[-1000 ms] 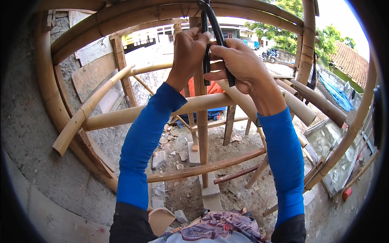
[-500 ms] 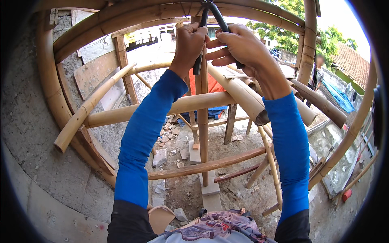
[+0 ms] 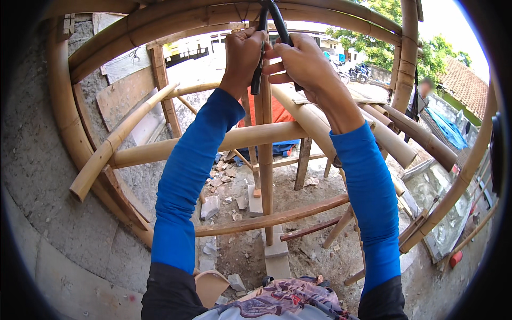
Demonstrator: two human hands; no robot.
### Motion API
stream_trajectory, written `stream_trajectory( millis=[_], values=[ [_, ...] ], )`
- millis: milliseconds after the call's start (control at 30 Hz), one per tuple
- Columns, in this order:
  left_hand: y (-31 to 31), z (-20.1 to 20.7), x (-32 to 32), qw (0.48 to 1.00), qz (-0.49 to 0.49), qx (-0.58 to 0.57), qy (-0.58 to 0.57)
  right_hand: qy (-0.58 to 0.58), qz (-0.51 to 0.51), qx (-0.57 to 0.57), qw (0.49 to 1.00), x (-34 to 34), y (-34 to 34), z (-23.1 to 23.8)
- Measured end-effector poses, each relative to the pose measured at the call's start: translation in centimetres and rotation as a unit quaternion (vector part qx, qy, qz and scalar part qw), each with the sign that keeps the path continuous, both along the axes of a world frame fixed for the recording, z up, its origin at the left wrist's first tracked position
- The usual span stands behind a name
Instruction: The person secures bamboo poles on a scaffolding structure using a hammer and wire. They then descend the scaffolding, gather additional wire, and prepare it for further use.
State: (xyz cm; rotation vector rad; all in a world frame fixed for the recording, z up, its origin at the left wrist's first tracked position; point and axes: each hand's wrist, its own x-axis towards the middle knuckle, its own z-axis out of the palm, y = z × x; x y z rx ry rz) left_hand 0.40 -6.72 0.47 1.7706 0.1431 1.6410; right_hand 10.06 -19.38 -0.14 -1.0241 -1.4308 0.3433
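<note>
Raised in front of me at the top of the view is a pair of dark-handled pincers. Its head end meets the horizontal bamboo beam, beside a dark tie; the jaws are cut off or too small to make out. My left hand is wrapped round the left handle. My right hand presses the other handle between thumb and palm, several of its fingers reaching toward the left hand. Directly below the tool stands a bamboo post, rising to the beam.
A bamboo crosspiece runs across at mid-height, with cut bamboo poles stacked on the right. Lower down is a wooden bar. Rubble and concrete blocks lie on the ground. A person is at far right.
Both hands and the pincers have shifted slightly up and left. The handles have drawn closer together. My right forearm has moved left, covering the near end of a bamboo pole.
</note>
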Motion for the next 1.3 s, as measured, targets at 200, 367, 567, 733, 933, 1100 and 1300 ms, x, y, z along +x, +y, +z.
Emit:
stream_trajectory(
  millis=[200,367,567,733,933,1100,1300],
  values=[
    [-1.5,0.8,0.2,0.999,0.003,-0.035,-0.010,0.038,0.020,0.035,0.998,-0.3,1.4,-0.7],
    [-2.3,0.7,0.2,0.999,-0.003,-0.043,-0.028,0.063,0.055,0.048,0.995,-0.7,2.0,-1.3],
    [-2.0,0.8,-0.1,0.999,-0.028,-0.023,-0.006,0.139,0.157,0.034,0.977,-0.8,2.4,-1.9],
    [-1.3,0.8,-0.7,0.999,0.008,0.034,0.024,0.188,0.208,0.047,0.959,-2.3,2.3,-2.5],
    [-2.3,2.1,0.8,0.994,0.029,-0.074,0.081,-0.005,-0.046,0.080,0.996,0.3,5.0,-3.6],
    [-2.6,2.8,1.7,0.995,0.055,-0.068,0.043,-0.230,-0.319,-0.019,0.919,0.6,1.9,-2.2],
    [-1.9,4.6,7.6,0.987,-0.076,-0.131,-0.048,-0.302,-0.402,0.041,0.864,3.1,1.8,-2.9]
  ],
)
